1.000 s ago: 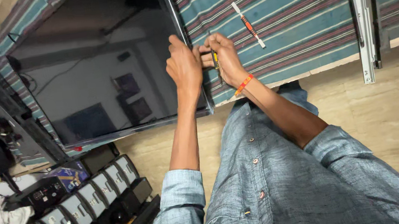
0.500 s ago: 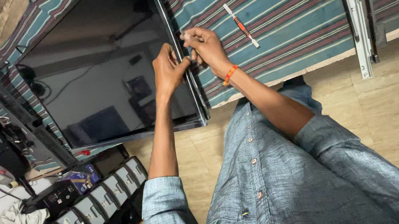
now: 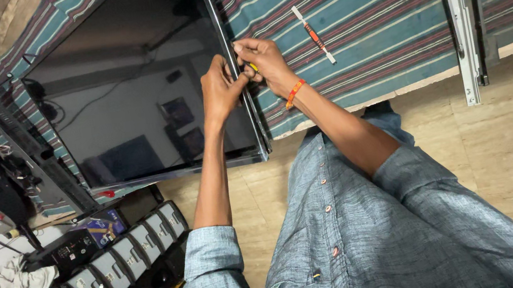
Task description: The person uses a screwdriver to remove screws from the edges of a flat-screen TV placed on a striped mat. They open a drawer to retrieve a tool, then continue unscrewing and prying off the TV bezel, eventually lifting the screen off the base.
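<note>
A large flat black screen panel [image 3: 127, 95] lies on a striped green and maroon cloth [image 3: 374, 25]. My left hand [image 3: 219, 90] rests on the panel's right edge, fingers curled against the thin frame strip. Beside it my right hand [image 3: 266, 62], with an orange band at the wrist, is closed on a small tool with a yellow and black handle [image 3: 252, 67], held at that same edge of the panel.
A second screwdriver with an orange grip [image 3: 313, 35] lies on the cloth to the right. A long white metal strip [image 3: 459, 19] lies further right. Grey electronic boxes [image 3: 106, 268], cables and a rag [image 3: 17, 285] sit at the lower left on the tiled floor.
The view has shifted, so both hands and the panel edge sit slightly higher and to the right. My hands stay together at the panel's right edge.
</note>
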